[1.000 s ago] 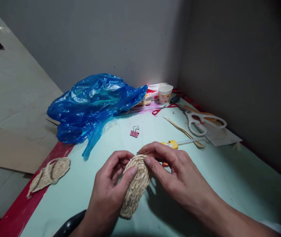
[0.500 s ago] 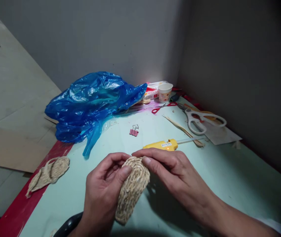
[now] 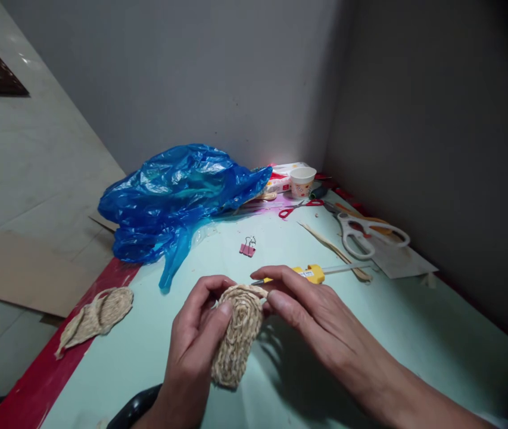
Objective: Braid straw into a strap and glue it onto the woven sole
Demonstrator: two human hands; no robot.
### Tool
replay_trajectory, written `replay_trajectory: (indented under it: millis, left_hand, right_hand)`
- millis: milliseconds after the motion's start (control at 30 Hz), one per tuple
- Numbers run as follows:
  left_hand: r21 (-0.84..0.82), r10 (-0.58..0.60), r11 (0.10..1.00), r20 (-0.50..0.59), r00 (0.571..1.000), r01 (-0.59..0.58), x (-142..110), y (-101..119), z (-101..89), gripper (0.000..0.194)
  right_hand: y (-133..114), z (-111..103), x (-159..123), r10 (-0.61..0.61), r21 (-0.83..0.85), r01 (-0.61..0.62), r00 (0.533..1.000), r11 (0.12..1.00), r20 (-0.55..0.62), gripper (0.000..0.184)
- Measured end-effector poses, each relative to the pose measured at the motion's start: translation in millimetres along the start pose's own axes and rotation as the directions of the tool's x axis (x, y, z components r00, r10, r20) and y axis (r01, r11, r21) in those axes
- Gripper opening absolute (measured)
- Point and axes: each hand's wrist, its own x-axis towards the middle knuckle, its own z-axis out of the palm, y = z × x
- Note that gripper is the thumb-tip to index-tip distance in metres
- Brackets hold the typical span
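Note:
My left hand (image 3: pixel 193 342) grips a long oval piece of coiled straw braid (image 3: pixel 239 342) by its left side, thumb on the face and fingers behind. The piece is tilted upright above the table, shaped like a small shoe sole. At its upper right edge, my right hand (image 3: pixel 314 325) pinches the loose end of the braid (image 3: pixel 258 291) between thumb and fingers; the other fingertips are partly hidden. Just behind the right hand lies a yellow glue gun (image 3: pixel 314 274) with a glue stick in its back. Its nozzle shows beneath my index finger.
A small woven straw slipper (image 3: pixel 102 316) lies at the left table edge. Behind are a blue plastic bag (image 3: pixel 182 185), a pink binder clip (image 3: pixel 248 249), red-handled scissors (image 3: pixel 301 207), a paper cup (image 3: pixel 302 182), white-handled scissors (image 3: pixel 356 235) and straw strips (image 3: pixel 332 247). Grey walls enclose the back and right.
My right hand has drawn the braid end slightly out from the oval's upper right edge. The oval has turned more upright, and the whole view has shifted a little.

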Motion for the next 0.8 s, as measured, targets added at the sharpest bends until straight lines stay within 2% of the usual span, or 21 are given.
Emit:
replay_trajectory:
  millis: [100, 233, 467, 700, 800]
  left_hand:
    - [-0.081, -0.084, 0.993, 0.029, 0.996, 0.086, 0, 4, 0.7, 0.019]
    - [-0.114, -0.131, 0.984, 0.064, 0.989, 0.138, 1, 6, 0.6, 0.017]
    - [-0.044, -0.170, 0.983, 0.130, 0.977, 0.177, -1, 9, 0.1, 0.015]
    - [-0.144, -0.273, 0.941, 0.215, 0.938, 0.307, -1, 6, -4.3, 0.012]
    - [-0.160, -0.284, 0.932, 0.231, 0.930, 0.325, 1, 6, -4.5, 0.010]
  right_hand:
    - [-2, -1, 2, -0.010, 0.034, 0.010, 1.000, 0.999, 0.007, 0.024]
    - [-2, 3, 2, -0.015, 0.053, 0.015, 1.000, 0.998, -0.012, 0.024]
    - [0, 5, 1, -0.106, 0.044, 0.107, 0.994, 0.993, -0.033, 0.024]
    - [7, -2, 5, -0.103, 0.087, 0.121, 0.978, 0.989, -0.183, 0.028]
    - [11, -1, 9, -0.097, 0.099, 0.118, 0.976, 0.988, -0.193, 0.030]
